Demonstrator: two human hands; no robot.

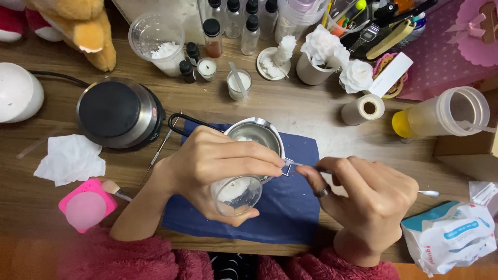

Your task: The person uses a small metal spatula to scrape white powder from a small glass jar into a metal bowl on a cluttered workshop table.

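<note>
Two hands over a dark blue cloth (290, 212) at centre of my wooden desk (311, 111). My left hand (218, 166) wraps a small clear glass cup (236, 194), fingers curled around its rim and side, thumb underneath; cup tilted toward me, white wax inside. My right hand (368, 199), at 3 o'clock of the cup, pinches a thin metal tool (303, 166) between thumb and forefinger, tip reaching the cup's rim near the left fingertips; ring on one finger. Just behind the cup at 12 o'clock sits a small steel melting pot (257, 135) with a black handle (184, 122) pointing to 10 o'clock. At 9 to 10 o'clock, a round hot plate (116, 111); below it a crumpled tissue (70, 158) and a pink silicone mould (85, 205). At 12 o'clock, small bottles (233, 21), a plastic cup (158, 41) with white flakes, white flower candles (327, 49). At 2 o'clock, a yellow-capped plastic jar (441, 116) on its side. At 4 o'clock, a wipes packet (448, 236).
</note>
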